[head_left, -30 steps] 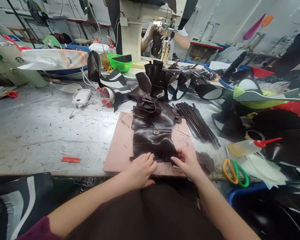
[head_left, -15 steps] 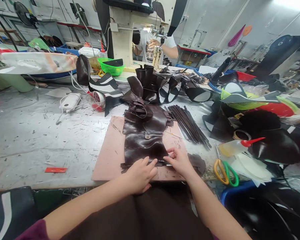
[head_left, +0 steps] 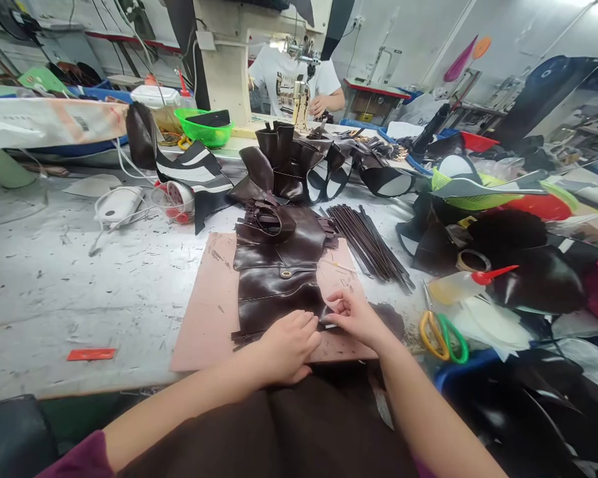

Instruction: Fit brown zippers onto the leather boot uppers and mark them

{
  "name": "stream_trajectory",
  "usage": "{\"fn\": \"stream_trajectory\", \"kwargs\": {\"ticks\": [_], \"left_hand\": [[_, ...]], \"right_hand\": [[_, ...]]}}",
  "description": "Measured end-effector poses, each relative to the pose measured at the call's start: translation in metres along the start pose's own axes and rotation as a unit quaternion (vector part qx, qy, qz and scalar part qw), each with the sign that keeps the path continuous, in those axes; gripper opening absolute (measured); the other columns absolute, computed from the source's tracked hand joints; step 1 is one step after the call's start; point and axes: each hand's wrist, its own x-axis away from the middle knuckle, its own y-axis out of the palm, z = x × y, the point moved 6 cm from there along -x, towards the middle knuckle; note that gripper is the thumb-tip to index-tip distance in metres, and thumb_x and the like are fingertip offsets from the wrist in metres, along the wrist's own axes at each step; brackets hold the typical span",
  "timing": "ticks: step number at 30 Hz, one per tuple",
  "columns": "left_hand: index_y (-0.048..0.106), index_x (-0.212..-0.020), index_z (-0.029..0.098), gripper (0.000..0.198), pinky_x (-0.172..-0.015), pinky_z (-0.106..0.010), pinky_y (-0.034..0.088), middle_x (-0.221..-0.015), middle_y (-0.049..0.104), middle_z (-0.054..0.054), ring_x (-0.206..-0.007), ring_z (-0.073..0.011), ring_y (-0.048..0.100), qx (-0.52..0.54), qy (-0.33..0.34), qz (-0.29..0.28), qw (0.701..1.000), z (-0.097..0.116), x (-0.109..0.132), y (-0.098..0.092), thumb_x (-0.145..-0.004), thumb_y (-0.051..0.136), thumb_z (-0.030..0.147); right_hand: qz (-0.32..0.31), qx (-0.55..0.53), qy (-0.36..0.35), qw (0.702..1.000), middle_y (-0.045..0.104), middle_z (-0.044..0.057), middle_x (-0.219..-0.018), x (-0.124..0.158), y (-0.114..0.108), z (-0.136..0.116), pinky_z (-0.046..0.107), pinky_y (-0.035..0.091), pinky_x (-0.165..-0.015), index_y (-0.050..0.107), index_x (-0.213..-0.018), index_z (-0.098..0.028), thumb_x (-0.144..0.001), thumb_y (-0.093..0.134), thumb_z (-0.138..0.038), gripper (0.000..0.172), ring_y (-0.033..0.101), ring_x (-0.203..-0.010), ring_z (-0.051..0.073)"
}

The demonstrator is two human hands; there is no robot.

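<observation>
A dark brown leather piece, seamed and bearing a small gold-coloured metal fitting, lies on a pink board. My right hand pinches its near right corner between thumb and forefinger, the other fingers curled. Close beside it, my left hand is bent over the near edge, fingers together, with the fingertips partly hidden at the leather. More brown leather with a curled loop lies behind. Dark strips stick out under the near edge. A bundle of thin dark strips rests to the right.
Scissors with yellow and green handles and a red-tipped bottle lie at right. A red strip is at left. Leather uppers stand behind. Across the table, a person in a white shirt sits at a sewing machine.
My left hand's fingers have drawn together and shifted towards my right hand at the corner. My right hand keeps its pinch. The view has turned slightly right. The other person's raised hand has lowered.
</observation>
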Motion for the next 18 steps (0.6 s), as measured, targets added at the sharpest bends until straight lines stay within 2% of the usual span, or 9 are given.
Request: {"fn": "stream_trajectory", "kwargs": {"ticks": [2, 5, 9, 12, 14, 18], "left_hand": [[0.053, -0.101, 0.010, 0.050, -0.089, -0.034, 0.037, -0.127, 0.047, -0.017, -0.114, -0.0271, 0.042, 0.016, 0.007, 0.005, 1.000, 0.000, -0.001, 0.002, -0.070, 0.056, 0.049], [0.052, -0.104, 0.010, 0.051, -0.087, -0.034, 0.037, -0.133, 0.041, -0.015, -0.117, -0.0269, 0.040, 0.025, 0.002, 0.009, 1.000, -0.004, -0.003, 0.005, -0.070, 0.057, 0.049], [0.051, -0.108, 0.012, 0.058, -0.080, -0.033, 0.039, -0.123, 0.051, -0.011, -0.101, -0.0238, 0.049, 0.053, -0.011, 0.022, 0.998, -0.009, -0.008, 0.005, -0.071, 0.055, 0.057], [0.044, -0.121, 0.014, 0.072, -0.077, -0.033, 0.038, -0.115, 0.056, -0.008, -0.091, -0.0220, 0.050, 0.055, -0.022, 0.045, 0.997, -0.013, -0.014, 0.005, -0.072, 0.047, 0.066], [0.044, -0.122, 0.014, 0.075, -0.074, -0.033, 0.037, -0.112, 0.058, -0.008, -0.088, -0.0222, 0.049, 0.040, -0.023, 0.047, 0.998, -0.013, -0.017, 0.005, -0.071, 0.044, 0.069], [0.054, -0.110, 0.015, 0.073, -0.067, -0.034, 0.036, -0.128, 0.048, -0.009, -0.082, -0.0220, 0.046, 0.014, -0.001, 0.028, 1.000, -0.010, -0.022, 0.005, -0.070, 0.037, 0.073]], "right_hand": [[-0.002, -0.007, 0.005, 1.000, 0.050, -0.006, -0.059, 0.002, -0.004, 0.001, 0.025, 0.040, -0.056, 0.049, -0.085, -0.020, -0.061, 0.060, -0.026, 0.027, 0.050, -0.057, 0.012], [0.034, 0.018, 0.012, 0.999, 0.052, -0.005, -0.058, 0.005, -0.009, 0.002, 0.025, 0.040, -0.057, 0.048, -0.077, -0.020, -0.061, 0.060, -0.026, 0.021, 0.051, -0.057, 0.012], [0.077, 0.064, 0.013, 0.995, 0.054, -0.004, -0.059, 0.009, -0.012, 0.001, 0.026, 0.041, -0.059, 0.049, -0.070, -0.020, -0.062, 0.061, -0.027, 0.015, 0.051, -0.056, 0.012], [0.084, 0.082, 0.005, 0.993, 0.055, -0.004, -0.059, 0.011, -0.014, 0.000, 0.026, 0.042, -0.058, 0.048, -0.068, -0.021, -0.063, 0.059, -0.027, 0.014, 0.052, -0.056, 0.013], [0.088, 0.090, -0.007, 0.992, 0.056, -0.003, -0.060, 0.015, -0.012, -0.002, 0.026, 0.042, -0.059, 0.048, -0.069, -0.021, -0.065, 0.058, -0.027, 0.012, 0.053, -0.056, 0.013], [0.137, 0.137, -0.077, 0.978, 0.062, 0.002, -0.070, 0.036, -0.005, -0.015, 0.028, 0.044, -0.064, 0.051, -0.075, -0.021, -0.073, 0.049, -0.025, 0.005, 0.058, -0.065, 0.016]]}}
